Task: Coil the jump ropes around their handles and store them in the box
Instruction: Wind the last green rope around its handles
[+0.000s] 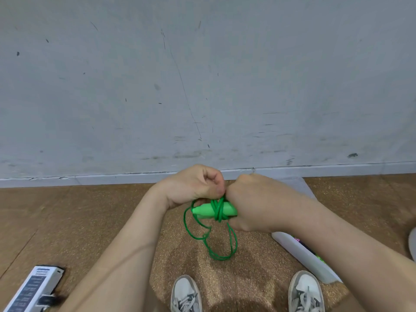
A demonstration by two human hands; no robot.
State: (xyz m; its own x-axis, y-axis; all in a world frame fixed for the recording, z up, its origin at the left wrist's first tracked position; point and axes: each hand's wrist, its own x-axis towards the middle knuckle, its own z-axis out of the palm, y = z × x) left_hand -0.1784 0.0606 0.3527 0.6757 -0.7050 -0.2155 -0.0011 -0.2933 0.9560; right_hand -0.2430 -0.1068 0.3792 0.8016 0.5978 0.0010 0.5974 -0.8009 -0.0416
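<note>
A green jump rope is held at chest height in front of me. My right hand [254, 203] grips the light green handles [206, 210], which point left. A few turns of the dark green cord [219, 212] are wound round them. My left hand [193, 185] pinches the cord just above the handles, fingers curled. The loose part of the cord [211, 242] hangs down in loops below both hands. A translucent white storage box [301, 251] stands on the floor at my right, mostly hidden by my right forearm; something dark and pink shows inside it.
I stand on a brown speckled floor facing a scuffed grey wall [202, 86] close ahead. My two white sneakers [185, 293] show at the bottom. A white printed carton [33, 287] lies on the floor at the lower left.
</note>
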